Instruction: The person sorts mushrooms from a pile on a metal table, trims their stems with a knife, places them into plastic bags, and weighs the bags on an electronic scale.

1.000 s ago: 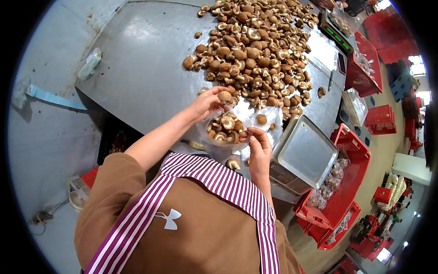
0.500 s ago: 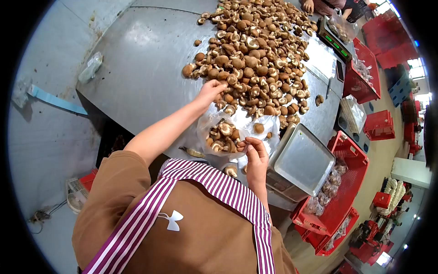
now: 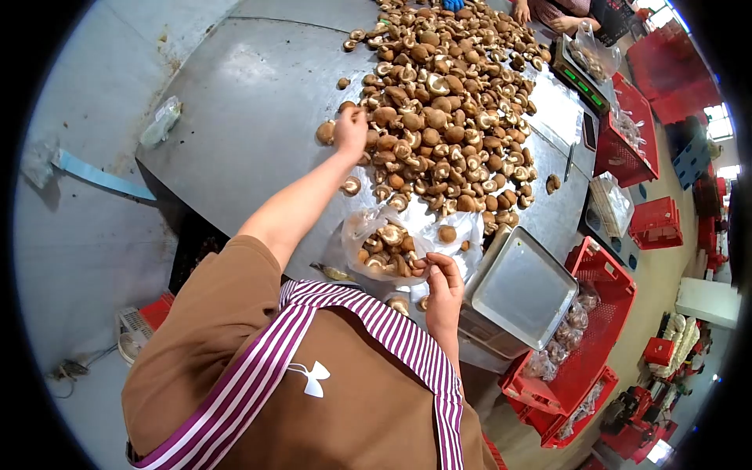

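Brown shiitake mushrooms [image 3: 435, 117] lie in a big heap on the metal table. My left hand [image 3: 350, 135] is at the heap's left edge, its fingers slightly blurred and curled against a mushroom [image 3: 347, 106] that they partly cover. Beside it sits a larger mushroom [image 3: 325, 132]. In front of me, a clear plastic bag [image 3: 359, 227] stands with its mouth open and several mushrooms [image 3: 389, 244] inside. My right hand [image 3: 443, 282] pinches the bag's right rim between thumb and fingers. One loose mushroom [image 3: 446, 234] rests on white plastic just right of the bag.
A scale with a metal tray [image 3: 523, 286] stands to the right. Beyond it, a red crate [image 3: 615, 294] holds filled bags. Another scale [image 3: 576, 74] bears a bag at the back right, near a co-worker's hands [image 3: 562, 23]. A blue-gloved hand [image 3: 453, 5] shows at the top edge.
My left hand has moved away from me and leftward, from the near side of the heap to its left edge. My right hand keeps its hold on the bag. The view has shifted slightly.
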`<state>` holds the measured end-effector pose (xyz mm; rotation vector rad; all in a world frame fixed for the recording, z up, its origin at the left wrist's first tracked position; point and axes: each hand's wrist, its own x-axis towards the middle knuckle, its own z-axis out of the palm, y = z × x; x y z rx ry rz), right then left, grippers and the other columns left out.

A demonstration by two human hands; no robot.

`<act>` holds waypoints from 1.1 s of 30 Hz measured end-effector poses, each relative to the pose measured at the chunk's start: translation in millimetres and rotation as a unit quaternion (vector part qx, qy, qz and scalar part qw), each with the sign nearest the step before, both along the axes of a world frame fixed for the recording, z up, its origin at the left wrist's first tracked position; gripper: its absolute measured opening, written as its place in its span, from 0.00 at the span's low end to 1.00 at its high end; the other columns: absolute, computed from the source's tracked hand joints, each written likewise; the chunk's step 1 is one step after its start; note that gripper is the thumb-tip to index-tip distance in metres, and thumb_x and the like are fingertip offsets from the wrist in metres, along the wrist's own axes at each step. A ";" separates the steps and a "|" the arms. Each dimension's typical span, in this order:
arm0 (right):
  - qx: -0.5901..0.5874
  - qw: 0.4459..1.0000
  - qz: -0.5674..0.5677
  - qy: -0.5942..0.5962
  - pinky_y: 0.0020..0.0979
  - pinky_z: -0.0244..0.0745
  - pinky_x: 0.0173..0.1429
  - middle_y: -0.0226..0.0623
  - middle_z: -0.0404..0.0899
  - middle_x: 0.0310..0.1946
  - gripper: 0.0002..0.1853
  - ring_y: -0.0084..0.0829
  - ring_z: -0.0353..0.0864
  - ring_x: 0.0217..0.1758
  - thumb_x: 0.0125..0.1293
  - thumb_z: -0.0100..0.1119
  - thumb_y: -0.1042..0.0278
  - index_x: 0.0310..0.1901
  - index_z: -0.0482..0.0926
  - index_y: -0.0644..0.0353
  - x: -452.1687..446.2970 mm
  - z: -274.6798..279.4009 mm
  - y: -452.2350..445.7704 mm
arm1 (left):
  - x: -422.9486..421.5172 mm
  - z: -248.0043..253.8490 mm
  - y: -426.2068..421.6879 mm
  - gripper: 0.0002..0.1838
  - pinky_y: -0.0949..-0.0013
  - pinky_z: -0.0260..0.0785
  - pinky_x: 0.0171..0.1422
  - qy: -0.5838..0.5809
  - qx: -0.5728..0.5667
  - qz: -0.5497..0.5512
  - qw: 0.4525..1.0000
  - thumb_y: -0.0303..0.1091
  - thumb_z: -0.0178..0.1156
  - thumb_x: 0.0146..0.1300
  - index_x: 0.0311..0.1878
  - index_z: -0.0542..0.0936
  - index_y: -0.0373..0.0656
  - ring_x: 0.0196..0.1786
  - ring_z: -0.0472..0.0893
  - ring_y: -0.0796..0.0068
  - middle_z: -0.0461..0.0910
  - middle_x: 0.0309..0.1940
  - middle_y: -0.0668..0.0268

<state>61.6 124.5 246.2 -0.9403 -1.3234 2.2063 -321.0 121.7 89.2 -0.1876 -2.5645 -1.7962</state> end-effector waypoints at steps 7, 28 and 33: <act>-0.012 1.000 0.020 -0.006 0.29 0.73 0.56 0.42 0.81 0.43 0.12 0.28 0.79 0.45 0.71 0.48 0.75 0.52 0.75 0.68 -11.2 -8.6 2.5 | 21.6 3.2 -30.2 0.19 0.60 0.71 0.56 0.087 -0.187 -0.128 0.970 0.38 0.66 0.57 0.51 0.81 0.44 0.51 0.80 0.58 0.80 0.49 0.57; -0.037 0.999 0.030 0.010 0.27 0.73 0.55 0.37 0.82 0.41 0.11 0.24 0.79 0.43 0.72 0.48 0.77 0.51 0.77 0.67 -21.7 -11.7 7.1 | 33.7 79.5 -38.1 0.19 0.69 0.75 0.30 -0.473 0.361 -0.255 0.762 0.48 0.49 0.71 0.56 0.76 0.46 0.29 0.81 0.70 0.83 0.43 0.59; -0.031 0.999 0.029 -0.002 0.28 0.73 0.55 0.40 0.82 0.41 0.12 0.27 0.80 0.43 0.71 0.48 0.76 0.53 0.75 0.68 -17.4 -19.2 11.2 | 32.7 89.2 9.1 0.14 0.74 0.70 0.25 -0.360 0.154 -0.286 0.874 0.44 0.65 0.64 0.45 0.77 0.47 0.27 0.79 0.78 0.79 0.31 0.68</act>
